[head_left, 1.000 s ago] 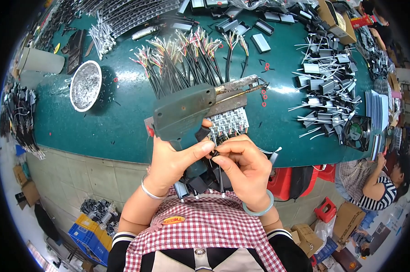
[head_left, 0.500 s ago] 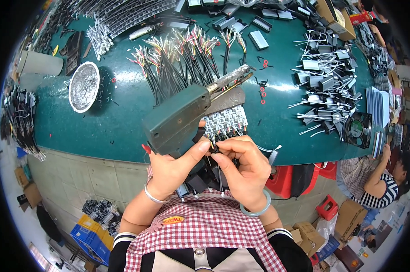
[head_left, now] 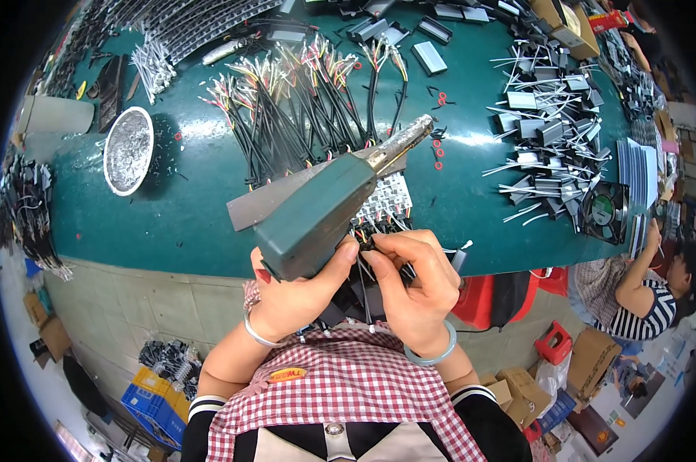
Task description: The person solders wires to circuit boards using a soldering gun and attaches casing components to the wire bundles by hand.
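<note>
My left hand point(head_left: 298, 300) is closed around the handle of a dark green soldering gun point(head_left: 313, 219), its metal barrel point(head_left: 405, 142) pointing up and right. The thumb of that hand also reaches the wires in front of me. Thumb and forefinger of my right hand point(head_left: 417, 281) pinch a short black cable point(head_left: 368, 243) with thin coloured wires, partly hidden by the fingertips. Just beyond the fingers, a panel of small white circuit boards point(head_left: 390, 196) lies at the table edge with wires along its near side. A flat metal bar point(head_left: 248, 209) lies beneath the gun.
Black cables with stripped coloured ends point(head_left: 286, 127) are spread beyond the gun. A white bowl point(head_left: 108, 154) stands at left. Grey housings with white leads point(head_left: 548, 131) are heaped at right, near a black fan point(head_left: 605, 212). A co-worker point(head_left: 644, 300) sits far right.
The soldering gun has tilted and shifted slightly right and down, uncovering more of the metal bar. Both hands stay together at the black cable. The whole view has shifted slightly.
</note>
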`<state>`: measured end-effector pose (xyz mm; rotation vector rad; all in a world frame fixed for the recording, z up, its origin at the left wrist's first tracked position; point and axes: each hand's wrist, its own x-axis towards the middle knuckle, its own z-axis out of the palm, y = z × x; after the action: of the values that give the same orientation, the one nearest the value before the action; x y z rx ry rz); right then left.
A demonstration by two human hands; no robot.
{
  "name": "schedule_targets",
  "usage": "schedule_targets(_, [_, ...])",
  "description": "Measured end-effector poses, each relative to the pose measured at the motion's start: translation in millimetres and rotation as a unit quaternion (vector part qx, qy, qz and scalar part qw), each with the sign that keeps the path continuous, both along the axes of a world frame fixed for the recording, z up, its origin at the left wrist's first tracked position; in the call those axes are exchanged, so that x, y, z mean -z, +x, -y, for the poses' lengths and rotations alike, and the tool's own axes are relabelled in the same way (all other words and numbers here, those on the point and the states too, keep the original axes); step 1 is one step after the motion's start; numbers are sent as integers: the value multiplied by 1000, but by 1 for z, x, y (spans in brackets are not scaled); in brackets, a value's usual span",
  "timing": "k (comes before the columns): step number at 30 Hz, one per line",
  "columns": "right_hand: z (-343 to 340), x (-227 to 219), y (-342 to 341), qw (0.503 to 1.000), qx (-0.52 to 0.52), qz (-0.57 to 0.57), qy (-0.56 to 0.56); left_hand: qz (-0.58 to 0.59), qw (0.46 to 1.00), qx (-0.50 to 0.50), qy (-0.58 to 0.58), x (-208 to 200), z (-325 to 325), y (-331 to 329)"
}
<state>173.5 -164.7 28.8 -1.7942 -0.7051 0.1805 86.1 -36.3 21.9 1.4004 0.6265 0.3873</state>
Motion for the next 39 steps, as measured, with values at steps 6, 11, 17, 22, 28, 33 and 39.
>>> schedule_targets(6, [4,0,8,998,-47,-34,14,25,994,-24,-106,-2,-9,9])
schedule_targets(11, [2,3,14,996,-82,-24,32,-27,992,29,-117,-4,-16,6])
schedule_targets(17, [2,-1,19,969,-137,208,0,-18,998,30,51,-4,-13,6])
schedule_targets(22, [2,8,14,989,-71,127,9,-72,996,10,46,-1,-10,5])
schedule_targets(28, [-2,11,7,991,-16,131,-8,-27,996,-65,-50,-8,0,15])
schedule_targets(33, [3,8,12,991,8,128,-33,-56,994,-46,77,4,-3,3])
schedule_targets(39, [12,15,27,983,70,121,-116,-54,997,-57,-3,-10,-16,-34])
